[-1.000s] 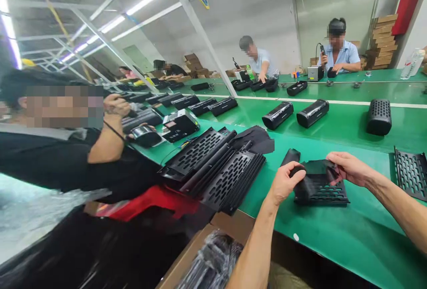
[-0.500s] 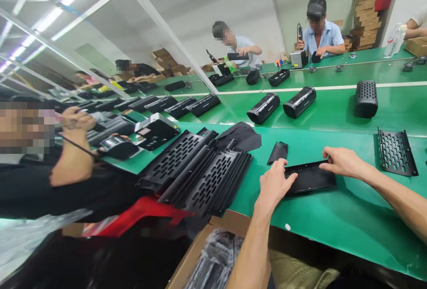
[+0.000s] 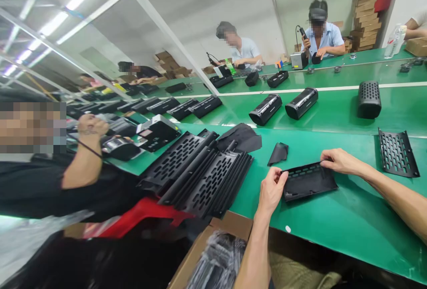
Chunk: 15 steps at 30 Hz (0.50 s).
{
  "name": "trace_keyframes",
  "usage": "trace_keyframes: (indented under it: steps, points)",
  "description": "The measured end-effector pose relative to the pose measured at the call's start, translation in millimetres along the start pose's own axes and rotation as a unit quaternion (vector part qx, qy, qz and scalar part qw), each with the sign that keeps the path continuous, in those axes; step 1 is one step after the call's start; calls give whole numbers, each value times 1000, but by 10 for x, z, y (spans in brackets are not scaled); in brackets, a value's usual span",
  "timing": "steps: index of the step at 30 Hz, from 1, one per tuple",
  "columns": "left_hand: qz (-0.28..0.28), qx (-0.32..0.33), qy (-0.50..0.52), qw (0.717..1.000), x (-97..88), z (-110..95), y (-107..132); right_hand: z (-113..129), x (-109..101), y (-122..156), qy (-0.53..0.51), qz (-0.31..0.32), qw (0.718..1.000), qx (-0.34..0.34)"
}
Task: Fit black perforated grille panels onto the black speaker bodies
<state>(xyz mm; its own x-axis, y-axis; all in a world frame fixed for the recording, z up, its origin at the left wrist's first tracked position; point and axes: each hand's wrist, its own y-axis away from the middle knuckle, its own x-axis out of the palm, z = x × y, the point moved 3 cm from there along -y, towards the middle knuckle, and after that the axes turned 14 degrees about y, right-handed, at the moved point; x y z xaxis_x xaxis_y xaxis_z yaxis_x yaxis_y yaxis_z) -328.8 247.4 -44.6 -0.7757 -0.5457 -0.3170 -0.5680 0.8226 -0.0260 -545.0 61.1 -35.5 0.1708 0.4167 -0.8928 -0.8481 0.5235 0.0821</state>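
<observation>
A flat black perforated grille panel [image 3: 308, 181], covered with a dark sheet, lies on the green table [image 3: 333, 222] in front of me. My left hand [image 3: 271, 190] pinches its near left corner with closed fingers. My right hand [image 3: 336, 161] grips its far right edge, fingers curled over it. A small curled piece of black fabric [image 3: 278, 153] lies just beyond the panel, apart from both hands.
A stack of black perforated panels [image 3: 200, 173] sits left of me, with black fabric sheets [image 3: 242, 138] behind it. Another panel [image 3: 396, 153] lies at right. Black speaker bodies [image 3: 283, 106] ride the green belt. A person in black sits close at left; others work across. A cardboard box [image 3: 213, 258] is below.
The dark sheet that was lifted and curled over the panel a second ago now lies flat on it. My hands moved from pressing on top to gripping the panel's edges.
</observation>
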Motion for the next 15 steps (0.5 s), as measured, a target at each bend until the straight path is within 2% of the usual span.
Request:
trace_keyframes:
  steps: [3, 6, 10, 15]
  points:
    - [30, -81, 189, 978, 26, 21, 17, 23, 8, -4, -109, -19, 994, 5]
    - [27, -117, 299, 946, 58, -12, 57, 34, 65, -8, -215, -10, 976, 32]
    - [6, -125, 349, 929, 73, -39, 129, 48, 149, -8, -347, 32, 936, 50]
    - [10, -125, 376, 918, 92, -14, 183, 10, 221, -34, -390, 31, 918, 62]
